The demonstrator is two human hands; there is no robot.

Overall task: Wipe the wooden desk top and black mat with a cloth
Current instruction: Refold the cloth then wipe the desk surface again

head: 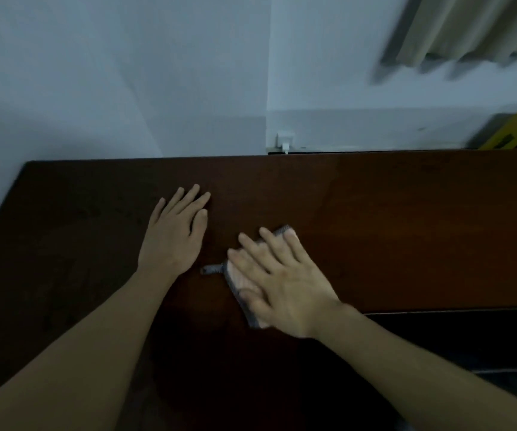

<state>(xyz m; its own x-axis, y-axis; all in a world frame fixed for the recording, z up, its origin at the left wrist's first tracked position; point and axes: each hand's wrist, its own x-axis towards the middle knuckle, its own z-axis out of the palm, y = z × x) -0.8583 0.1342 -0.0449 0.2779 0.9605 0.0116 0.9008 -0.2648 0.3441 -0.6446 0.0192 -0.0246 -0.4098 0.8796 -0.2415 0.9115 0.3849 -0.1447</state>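
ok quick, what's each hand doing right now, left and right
Left hand: open, flat on the wooden desk top, holding nothing.
Right hand: open, fingers straight, pressing the cloth onto the desk.

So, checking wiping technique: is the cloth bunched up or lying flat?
Flat. The cloth lies spread on the wooden desk top under the right hand, whose straight fingers press it down.

Dark brown desk [375,213]; pink cloth [248,284], grey edging; black mat [468,340].

Cloth [244,287] on desk [375,231], under right hand [285,287]; left hand [173,237] beside.
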